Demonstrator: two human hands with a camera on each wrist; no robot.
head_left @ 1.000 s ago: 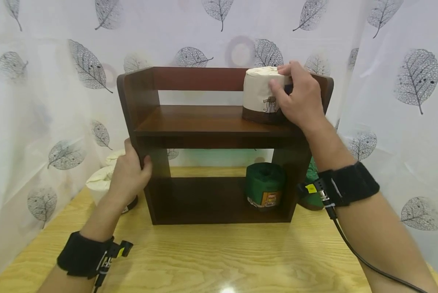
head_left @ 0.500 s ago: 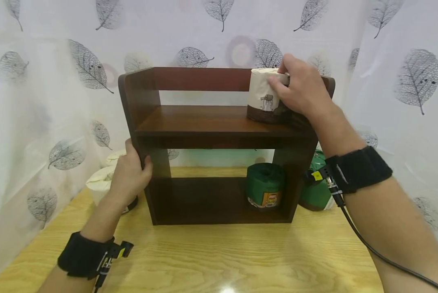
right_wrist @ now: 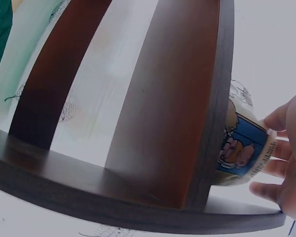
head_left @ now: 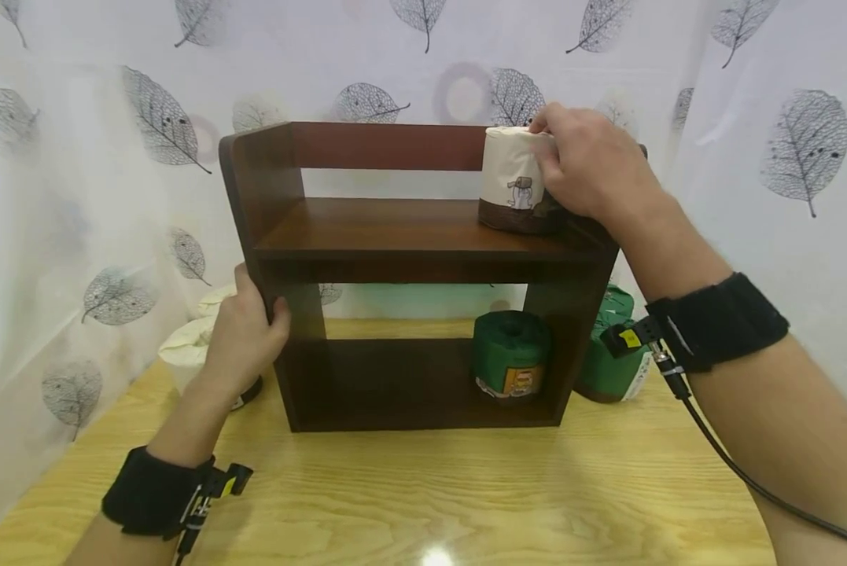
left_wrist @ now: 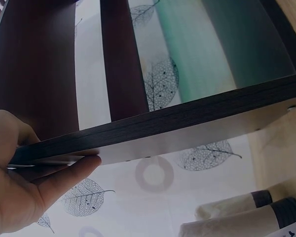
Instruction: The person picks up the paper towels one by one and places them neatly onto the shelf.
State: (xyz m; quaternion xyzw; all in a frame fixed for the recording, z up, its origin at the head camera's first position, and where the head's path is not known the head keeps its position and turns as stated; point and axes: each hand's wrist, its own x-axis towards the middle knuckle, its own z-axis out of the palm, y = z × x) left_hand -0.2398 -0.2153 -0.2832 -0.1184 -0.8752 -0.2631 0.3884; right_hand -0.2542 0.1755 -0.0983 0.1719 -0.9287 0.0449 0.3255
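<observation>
A white toilet paper roll (head_left: 515, 177) with a brown lower band and a small printed figure stands upright at the right end of the upper shelf. My right hand (head_left: 591, 161) holds it, thumb on the front and fingers over the top and far side. A blue label on the roll shows in the right wrist view, with my right fingers (right_wrist: 281, 150) against its edge. My left hand (head_left: 244, 338) grips the left side panel of the dark wooden shelf rack (head_left: 409, 255); in the left wrist view the left hand (left_wrist: 34, 182) pinches the panel's edge.
On the lower shelf, a green roll (head_left: 511, 354) stands at the right. More green rolls (head_left: 610, 358) sit on the table right of the rack. White rolls (head_left: 185, 346) stand on the table (head_left: 395, 487) behind my left hand. A leaf-patterned curtain (head_left: 713, 157) hangs behind.
My right hand has slid the white roll a little to the right and turned it, so its printed figure faces differently. My left hand keeps its grip on the rack.
</observation>
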